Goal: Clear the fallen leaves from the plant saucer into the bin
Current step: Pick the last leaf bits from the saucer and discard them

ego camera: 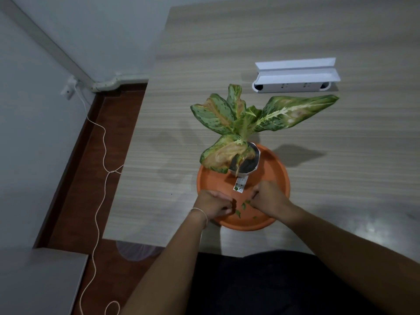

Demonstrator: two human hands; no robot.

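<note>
An orange plant saucer (272, 169) sits on the wooden table near its front edge. A potted plant (247, 164) with large mottled green and yellow leaves stands in the saucer's far half. Small green leaf pieces (242, 206) lie in the saucer's near part, between my hands. My left hand (214, 204) rests over the saucer's near-left rim with its fingers curled; what they pinch is not visible. My right hand (268, 196) is over the saucer's near-right part, fingers bent down at the leaves. A bin with a clear liner (134, 251) stands on the floor under the table's front-left edge.
A white power strip with a folded white card on it (293, 80) lies on the table behind the plant. A thin white cable (102, 178) runs across the brown floor on the left. A grey cabinet top (41, 280) is at the lower left.
</note>
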